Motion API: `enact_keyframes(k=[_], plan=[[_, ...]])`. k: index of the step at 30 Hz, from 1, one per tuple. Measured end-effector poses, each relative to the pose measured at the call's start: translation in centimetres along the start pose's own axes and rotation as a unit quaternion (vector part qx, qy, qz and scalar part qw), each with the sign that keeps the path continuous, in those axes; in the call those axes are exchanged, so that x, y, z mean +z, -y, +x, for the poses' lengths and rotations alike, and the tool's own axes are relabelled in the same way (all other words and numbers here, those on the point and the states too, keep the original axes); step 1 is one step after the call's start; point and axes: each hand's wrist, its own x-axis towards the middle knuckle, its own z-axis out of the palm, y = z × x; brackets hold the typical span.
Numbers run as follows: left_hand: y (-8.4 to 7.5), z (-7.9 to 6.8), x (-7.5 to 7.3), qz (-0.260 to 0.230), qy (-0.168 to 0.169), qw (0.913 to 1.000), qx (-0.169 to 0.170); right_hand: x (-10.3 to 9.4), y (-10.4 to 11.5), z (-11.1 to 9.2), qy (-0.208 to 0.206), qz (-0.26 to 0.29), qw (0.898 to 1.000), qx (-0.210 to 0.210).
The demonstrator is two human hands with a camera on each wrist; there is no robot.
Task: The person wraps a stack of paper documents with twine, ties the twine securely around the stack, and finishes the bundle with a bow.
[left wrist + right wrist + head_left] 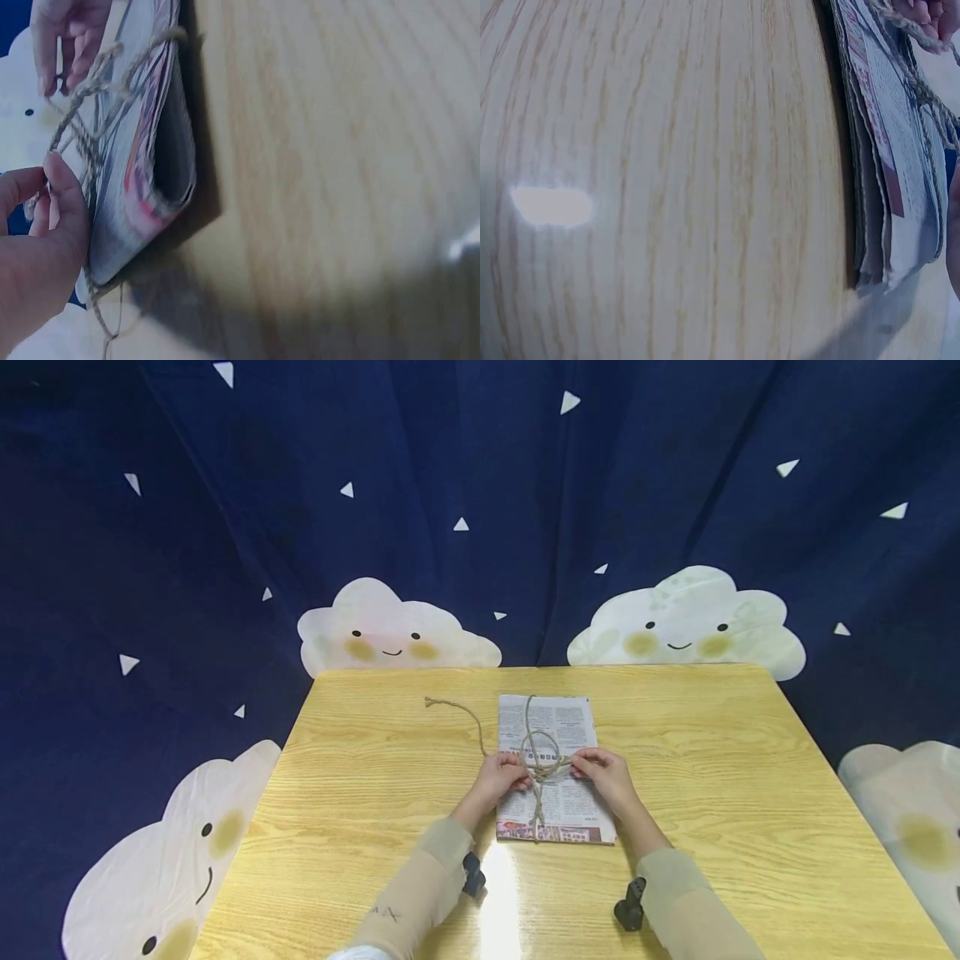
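A folded bundle of newspapers (572,718) lies on the table, bound with brown twine (538,810) that runs lengthwise and crosswise over it. At its middle sits a knot with a loop (553,743) standing up. My left hand (497,780) pinches the twine left of the knot between thumb and fingertips, which the left wrist view shows closely. From the right, my right hand (606,777) pinches a strand at the knot's other side. In the right wrist view only a sliver of that hand shows, at the right edge. A loose twine end (468,713) trails over the table behind my left hand.
The wooden table (375,735) extends on both sides of the bundle. Behind it hangs a dark blue curtain (420,460) with white triangles and smiling clouds. Each wrist wears a small black camera, one (474,875) left and one (630,906) right.
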Motion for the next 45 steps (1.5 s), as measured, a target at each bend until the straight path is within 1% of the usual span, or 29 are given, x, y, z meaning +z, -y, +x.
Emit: enact_keyframes(k=[5, 7, 9, 11, 13, 16, 18, 20, 22, 25, 26, 28, 29, 31, 33, 34, 35, 37, 38, 40, 41, 44, 45], plan=[[0.0, -0.6, 0.6, -0.083, -0.006, 0.9965, -0.005, 0.0, 0.1, 0.0, 0.005, 0.0, 1.0, -0.001], [0.0, -0.7, 0.8, -0.101, -0.009, 0.9948, -0.006, 0.0, 0.2, 0.0, 0.005, 0.0, 1.0, 0.001], [0.1, -0.8, 0.9, -0.1, -0.01, 0.9949, -0.008, 0.0, 0.3, -0.1, 0.006, 0.003, 1.0, 0.003], [0.3, -0.7, 0.9, -0.092, -0.011, 0.9956, -0.014, 0.0, 0.4, -0.1, 0.006, 0.004, 1.0, 0.006], [0.5, -0.7, 1.0, -0.073, -0.015, 0.9971, -0.015, 0.0, 0.5, -0.1, 0.006, 0.002, 1.0, 0.008], [0.8, -0.7, 1.2, -0.034, -0.025, 0.9991, 0.006, 0.0, 0.8, -0.3, 0.01, 0.002, 1.0, 0.008], [1.0, -0.8, 1.4, 0.007, -0.038, 0.9989, 0.028, 0.0, 1.3, -0.6, 0.012, 0.0, 1.0, 0.01], [1.1, -0.8, 1.6, 0.058, -0.056, 0.9954, 0.052, 0.1, 1.6, -0.9, 0.014, 0.003, 1.0, 0.009], [1.2, -0.9, 1.8, 0.118, -0.075, 0.9881, 0.064, 0.1, 1.4, -0.8, 0.014, 0.01, 1.0, 0.006], [1.2, -1.0, 1.9, 0.214, -0.094, 0.969, 0.08, 0.0, 0.7, -0.5, 0.013, 0.018, 1.0, 0.001], [1.1, -1.1, 2.0, 0.24, -0.095, 0.9623, 0.085, -0.1, 0.2, -0.2, 0.013, 0.02, 1.0, 0.0], [0.9, -1.1, 1.9, 0.283, -0.094, 0.9509, 0.082, -0.1, 0.2, -0.2, 0.011, 0.017, 1.0, 0.003], [0.7, -1.1, 1.9, 0.295, -0.09, 0.9482, 0.075, 0.0, 0.2, -0.2, 0.011, 0.017, 1.0, 0.006], [0.2, -0.9, 1.8, 0.309, -0.085, 0.9455, 0.058, 0.0, 0.3, -0.2, 0.009, 0.014, 1.0, 0.009], [-0.4, -0.6, 1.5, 0.321, -0.089, 0.9408, 0.06, -0.1, 0.5, -0.3, 0.009, 0.01, 1.0, 0.011], [-0.6, -0.3, 1.3, 0.328, -0.094, 0.9374, 0.068, -0.1, 0.5, -0.3, 0.01, 0.009, 1.0, 0.012], [-0.9, 0.0, 1.2, 0.334, -0.099, 0.9335, 0.085, -0.1, 0.6, -0.4, 0.01, 0.007, 1.0, 0.012], [-1.2, 0.7, 0.8, 0.343, -0.109, 0.9247, 0.123, -0.1, 0.7, -0.5, 0.012, 0.004, 1.0, 0.01], [-1.3, 1.1, 0.7, 0.351, -0.112, 0.9186, 0.143, -0.1, 0.8, -0.5, 0.012, 0.002, 1.0, 0.011], [-1.7, 1.8, 0.5, 0.355, -0.112, 0.9154, 0.153, 0.0, 0.8, -0.5, 0.011, 0.002, 1.0, 0.012], [-1.8, 2.2, 0.4, 0.354, -0.109, 0.9165, 0.15, 0.0, 0.8, -0.5, 0.01, 0.001, 1.0, 0.013], [-1.6, 3.2, 0.6, 0.385, -0.122, 0.9034, 0.144, 0.1, 0.7, -0.5, 0.005, -0.006, 1.0, 0.017], [-0.2, 4.7, 0.3, 0.391, -0.126, 0.8988, 0.153, 0.1, 0.7, -0.5, 0.004, -0.008, 1.0, 0.018]])
